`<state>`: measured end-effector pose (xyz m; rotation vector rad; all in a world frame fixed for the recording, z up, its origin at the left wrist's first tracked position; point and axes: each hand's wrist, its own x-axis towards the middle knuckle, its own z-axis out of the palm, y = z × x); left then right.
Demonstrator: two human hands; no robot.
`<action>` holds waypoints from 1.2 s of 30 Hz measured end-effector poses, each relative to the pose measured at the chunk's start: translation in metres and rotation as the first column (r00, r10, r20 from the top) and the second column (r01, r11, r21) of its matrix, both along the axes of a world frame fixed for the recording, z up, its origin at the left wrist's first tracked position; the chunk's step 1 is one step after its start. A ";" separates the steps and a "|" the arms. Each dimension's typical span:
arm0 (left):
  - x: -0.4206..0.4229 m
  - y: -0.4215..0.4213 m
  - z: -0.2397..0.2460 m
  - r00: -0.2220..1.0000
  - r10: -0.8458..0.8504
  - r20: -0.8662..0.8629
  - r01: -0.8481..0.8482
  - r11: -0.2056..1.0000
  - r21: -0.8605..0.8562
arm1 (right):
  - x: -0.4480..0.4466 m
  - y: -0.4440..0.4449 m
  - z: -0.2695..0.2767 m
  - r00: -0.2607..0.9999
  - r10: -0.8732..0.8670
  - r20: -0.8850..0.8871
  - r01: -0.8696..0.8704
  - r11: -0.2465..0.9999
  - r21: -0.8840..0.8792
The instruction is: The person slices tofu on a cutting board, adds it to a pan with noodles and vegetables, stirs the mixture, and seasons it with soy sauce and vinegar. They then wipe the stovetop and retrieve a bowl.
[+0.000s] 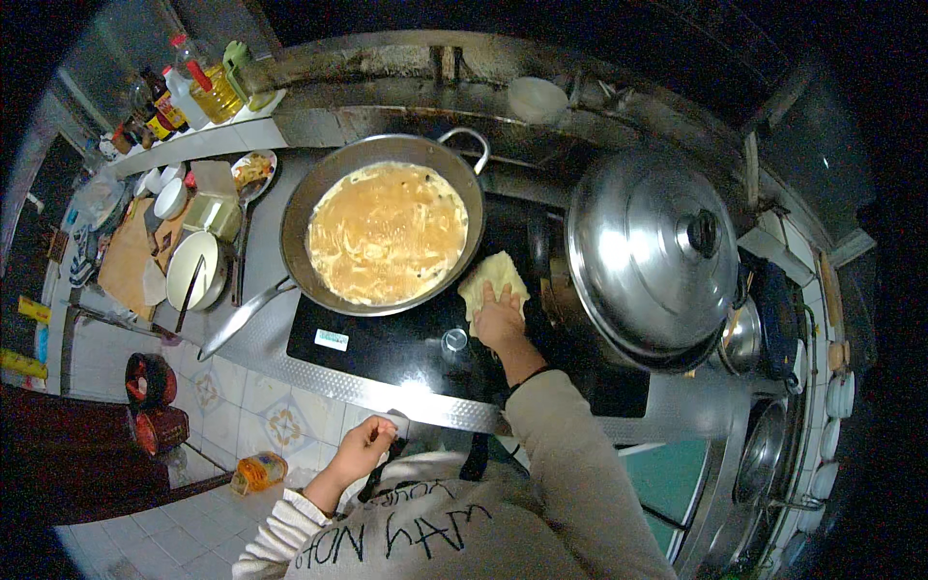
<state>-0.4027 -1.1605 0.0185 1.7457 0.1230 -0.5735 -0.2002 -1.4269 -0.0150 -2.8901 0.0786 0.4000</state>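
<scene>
My right hand presses a folded pale yellow cloth against the black glass cooktop, fingers spread over it. Just left of the cloth, a large wok holds a pale yellow, egg-like layer that covers its bottom. Its long metal handle points toward the front left, and a loop handle is at the back. My left hand is near my body at the counter's front edge, fingers curled, with nothing clearly seen in it.
A domed metal lid with a black knob covers a pan on the right. At left are a cutting board, a cream bowl with a dark utensil, and a plate of food. Bottles, including cooking oil, line the back-left ledge.
</scene>
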 end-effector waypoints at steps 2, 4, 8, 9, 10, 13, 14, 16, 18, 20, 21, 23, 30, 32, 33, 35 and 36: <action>-0.001 -0.002 -0.001 0.996 0.022 0.081 -0.020 0.999 -0.027 | 0.019 0.002 -0.010 0.999 0.023 0.032 -0.021 0.999 -0.042; 0.005 -0.007 0.013 0.999 -0.020 0.030 0.021 0.999 -0.029 | 0.027 0.003 -0.013 0.996 0.086 0.011 -0.084 0.988 -0.129; 0.053 -0.021 0.105 0.931 -0.365 -0.023 0.364 0.921 0.136 | 0.021 -0.004 -0.009 0.979 0.201 -0.039 -0.205 0.962 -0.179; 0.066 -0.028 0.137 0.880 -0.446 0.165 0.400 0.881 0.253 | 0.023 -0.005 -0.010 0.967 0.218 -0.129 -0.231 0.968 -0.098; 0.080 -0.036 0.170 0.825 -0.507 0.251 0.417 0.844 0.337 | 0.016 -0.009 -0.014 0.983 0.108 -0.146 -0.108 0.994 0.009; 0.116 -0.061 0.268 0.507 -0.615 0.604 0.370 0.788 0.493 | 0.013 -0.014 -0.033 0.938 0.258 -0.230 -0.301 0.937 -0.175; 0.125 -0.072 0.297 0.375 -0.639 0.672 0.310 0.769 0.559 | 0.012 -0.015 -0.038 0.947 0.223 -0.233 -0.255 0.960 -0.119; 0.134 -0.087 0.347 0.221 -0.631 0.744 0.168 0.776 0.608 | 0.006 -0.017 -0.039 0.952 0.305 -0.030 -0.307 0.949 -0.071; 0.149 -0.098 0.393 -0.012 -0.583 0.812 0.009 0.812 0.583 | -0.009 -0.018 -0.023 0.922 0.355 0.152 -0.352 0.935 -0.049; 0.159 -0.102 0.433 -0.164 -0.581 0.797 -0.196 0.811 0.551 | -0.033 -0.021 0.013 0.942 0.283 0.178 -0.295 0.954 0.046; 0.166 -0.104 0.451 -0.200 -0.574 0.794 -0.278 0.810 0.516 | -0.042 -0.027 0.038 0.952 0.303 -0.044 -0.296 0.947 0.125; 0.182 -0.109 0.485 -0.331 -0.559 0.760 -0.473 0.796 0.379 | -0.076 -0.041 0.081 0.937 0.326 -0.125 -0.260 0.890 0.373; 0.240 -0.151 0.582 -0.307 -0.445 0.841 -0.744 0.663 0.079 | -0.152 -0.059 0.108 0.915 0.402 -0.032 -0.352 0.835 0.422; 0.250 -0.161 0.601 -0.288 -0.463 0.838 -0.789 0.611 0.067 | -0.157 -0.066 0.095 0.922 0.386 -0.027 -0.320 0.800 0.508; 0.254 -0.165 0.610 -0.310 -0.476 0.823 -0.801 0.597 0.043 | -0.157 -0.069 0.089 0.926 0.377 -0.021 -0.311 0.794 0.522; 0.257 -0.174 0.618 -0.293 -0.499 0.815 -0.833 0.552 0.038 | -0.157 -0.073 0.078 0.935 0.354 -0.012 -0.289 0.782 0.553; 0.257 -0.176 0.620 -0.255 -0.508 0.823 -0.851 0.522 0.059 | -0.158 -0.075 0.073 0.953 0.302 -0.003 -0.238 0.759 0.607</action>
